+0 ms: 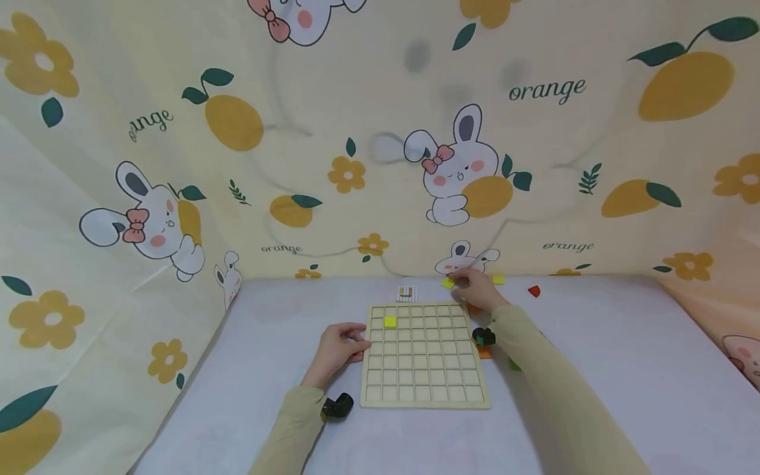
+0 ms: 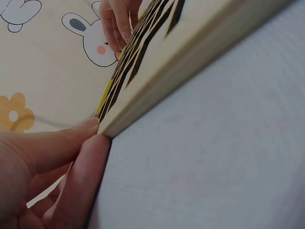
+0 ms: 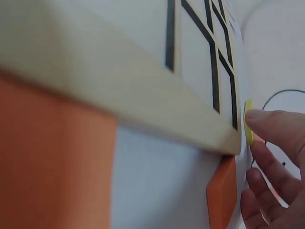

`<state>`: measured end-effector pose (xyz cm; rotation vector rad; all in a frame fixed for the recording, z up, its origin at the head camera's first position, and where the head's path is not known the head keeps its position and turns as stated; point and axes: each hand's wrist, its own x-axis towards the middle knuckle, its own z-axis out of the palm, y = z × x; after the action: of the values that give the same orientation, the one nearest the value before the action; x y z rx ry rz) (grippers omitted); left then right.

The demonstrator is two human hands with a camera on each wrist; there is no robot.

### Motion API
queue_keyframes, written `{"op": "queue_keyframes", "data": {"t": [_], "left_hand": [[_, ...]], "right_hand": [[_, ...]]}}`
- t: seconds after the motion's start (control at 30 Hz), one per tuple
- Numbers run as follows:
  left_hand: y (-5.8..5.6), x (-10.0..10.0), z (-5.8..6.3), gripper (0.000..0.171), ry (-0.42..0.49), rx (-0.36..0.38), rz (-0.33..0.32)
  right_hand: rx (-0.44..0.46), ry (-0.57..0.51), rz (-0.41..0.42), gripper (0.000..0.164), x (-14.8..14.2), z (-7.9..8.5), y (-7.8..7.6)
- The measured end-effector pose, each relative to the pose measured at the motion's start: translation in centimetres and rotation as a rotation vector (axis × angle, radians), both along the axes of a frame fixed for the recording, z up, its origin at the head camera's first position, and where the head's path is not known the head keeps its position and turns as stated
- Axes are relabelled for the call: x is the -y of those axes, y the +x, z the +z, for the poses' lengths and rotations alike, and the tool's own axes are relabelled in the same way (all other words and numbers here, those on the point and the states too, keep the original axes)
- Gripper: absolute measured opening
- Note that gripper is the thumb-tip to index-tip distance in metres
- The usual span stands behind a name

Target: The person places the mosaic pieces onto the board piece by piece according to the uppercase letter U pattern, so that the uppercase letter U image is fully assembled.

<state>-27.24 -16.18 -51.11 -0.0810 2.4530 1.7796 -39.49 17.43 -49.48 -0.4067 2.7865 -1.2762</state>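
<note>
A pale wooden grid board [image 1: 424, 403] lies flat on the table, with a yellow square tile [image 1: 390, 322] in a cell near its far left corner. At the board's left edge, my left hand [image 1: 337, 349] holds the rim between thumb [image 2: 62, 143] and forefinger. My right hand [image 1: 479, 290] is just beyond the far right corner. It pinches a second yellow tile [image 3: 249, 125] between thumb and forefinger, the tile standing on edge in the right wrist view. Another yellow tile [image 1: 498, 280] lies to the right of that hand.
Behind the board is a small pattern card [image 1: 406, 293]. Orange pieces [image 1: 485, 353] lie along the board's right side, partly under the right forearm, and a green piece [image 1: 515, 365] peeks out there. Farther right sits a red piece [image 1: 534, 291]. A printed cloth [image 1: 380, 132] hangs behind the table.
</note>
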Motion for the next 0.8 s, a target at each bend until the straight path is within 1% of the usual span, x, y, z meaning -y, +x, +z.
{"op": "queue_keyframes", "data": {"t": [0.17,0.37,0.5,0.67,0.8], "left_hand": [[-0.2,0.1,0.1,0.04,0.005,-0.003,0.001],[-0.4,0.2,-0.4,0.041,-0.006,-0.014,-0.005],[-0.4,0.4,-0.3,0.04,-0.001,-0.026,0.0],[-0.3,0.4,-0.3,0.039,0.011,-0.022,-0.013],[-0.2,0.3,-0.4,0.04,0.013,-0.031,-0.022]], "right_hand": [[-0.019,-0.014,0.011,0.041,0.5,-0.1,-0.5],[-0.056,0.019,0.021,0.036,1.1,0.3,-0.3],[-0.08,0.021,0.028,0.032,1.4,0.4,-0.2],[-0.11,0.051,0.041,0.031,1.5,0.2,-0.3],[-0.109,0.046,0.048,0.032,1.4,0.1,-0.2]]}}
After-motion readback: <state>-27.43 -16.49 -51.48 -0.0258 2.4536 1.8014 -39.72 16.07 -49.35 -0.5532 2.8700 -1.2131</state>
